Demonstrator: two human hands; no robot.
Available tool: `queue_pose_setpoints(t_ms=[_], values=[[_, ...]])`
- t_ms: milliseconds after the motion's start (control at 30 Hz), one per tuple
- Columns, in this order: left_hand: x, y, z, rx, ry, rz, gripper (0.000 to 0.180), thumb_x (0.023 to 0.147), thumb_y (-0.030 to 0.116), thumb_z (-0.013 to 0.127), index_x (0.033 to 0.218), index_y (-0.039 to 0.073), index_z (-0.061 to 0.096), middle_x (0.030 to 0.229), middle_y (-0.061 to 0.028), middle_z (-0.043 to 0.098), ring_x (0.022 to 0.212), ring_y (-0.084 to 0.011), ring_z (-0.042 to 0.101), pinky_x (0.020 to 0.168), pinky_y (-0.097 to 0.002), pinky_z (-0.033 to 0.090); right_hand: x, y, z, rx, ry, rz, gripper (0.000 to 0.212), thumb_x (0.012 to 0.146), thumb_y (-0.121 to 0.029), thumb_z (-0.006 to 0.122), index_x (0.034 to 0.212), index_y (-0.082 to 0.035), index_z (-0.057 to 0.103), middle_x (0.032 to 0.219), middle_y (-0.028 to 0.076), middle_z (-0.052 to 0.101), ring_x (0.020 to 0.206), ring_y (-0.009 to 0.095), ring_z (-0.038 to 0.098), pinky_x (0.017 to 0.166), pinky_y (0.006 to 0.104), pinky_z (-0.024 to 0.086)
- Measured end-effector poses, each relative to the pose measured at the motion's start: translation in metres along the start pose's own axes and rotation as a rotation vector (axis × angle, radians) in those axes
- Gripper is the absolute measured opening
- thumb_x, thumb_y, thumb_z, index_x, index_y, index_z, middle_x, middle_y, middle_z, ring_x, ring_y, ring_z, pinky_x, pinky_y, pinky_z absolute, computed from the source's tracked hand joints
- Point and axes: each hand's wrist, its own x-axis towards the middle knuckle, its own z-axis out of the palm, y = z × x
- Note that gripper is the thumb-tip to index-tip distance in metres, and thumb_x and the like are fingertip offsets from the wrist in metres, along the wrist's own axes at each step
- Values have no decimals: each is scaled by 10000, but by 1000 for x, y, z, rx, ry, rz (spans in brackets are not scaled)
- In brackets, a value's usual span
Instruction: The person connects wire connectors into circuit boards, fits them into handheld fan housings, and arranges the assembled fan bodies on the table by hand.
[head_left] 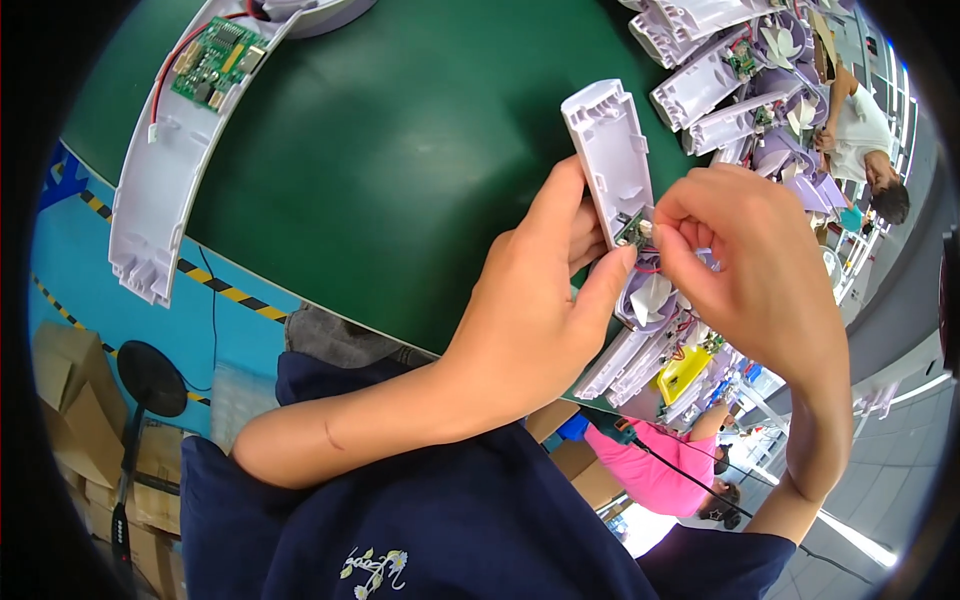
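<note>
My left hand (540, 290) is closed around a pale lavender fan housing half (612, 145), holding it tilted above the table. Inside the housing sits a small green circuit board (630, 230), just beyond my left thumb tip. At the board's edge, the thumb and forefinger of my right hand (750, 260) pinch a small white connector (645, 229); its wire is partly hidden. Red wire runs below the board, near white fan blades (650, 298) at the housing's near end. My right hand's other fingers are curled.
A second housing half (160, 200) with a green board (222, 62) and loose red-wired plug lies at left on the green table (370, 150). Several similar housings (700, 85) crowd the right side. A yellow tray (683, 374) is nearby. Other people (650, 460) work beyond.
</note>
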Motion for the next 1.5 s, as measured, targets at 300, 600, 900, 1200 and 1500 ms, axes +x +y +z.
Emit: queue_pose_setpoints(t_ms=[300,600,900,1200,1500], values=[[1,6,-4,46,-5,-1,445,958,-84,552,1367,-49,380,1240,-210,649,1196,-249,653,1008,-344,512,-2,-7,8,-151,100,-40,66,854,-54,673,852,7,647,754,149,611,734,339,609,664,422,479],[-13,54,-19,-55,13,-262,317,932,103,751,1195,-25,626,1096,-79,695,1039,-137,657,913,-298,526,-63,0,6,510,601,360,261,932,-151,709,1168,-43,692,985,36,710,791,111,632,687,294,504],[-10,103,-30,972,-426,-469,504,960,148,688,1375,-83,521,1191,-149,672,966,-155,678,789,-294,542,-98,-108,152,1336,795,523,186,988,-63,647,1141,40,668,838,81,725,637,71,624,572,214,493],[-29,83,-20,863,-393,-660,296,1067,232,507,1011,-43,601,752,-89,658,651,-146,608,607,-321,486,-73,-120,163,1702,659,626,208,1048,-166,588,1093,35,618,753,71,678,529,76,568,468,213,439],[-54,59,0,905,-180,-614,319,1075,203,483,1231,-54,590,781,-92,682,638,-148,663,589,-293,555,-80,-116,169,1877,636,585,217,1049,-149,579,1166,32,586,716,20,637,594,35,539,521,231,425]])
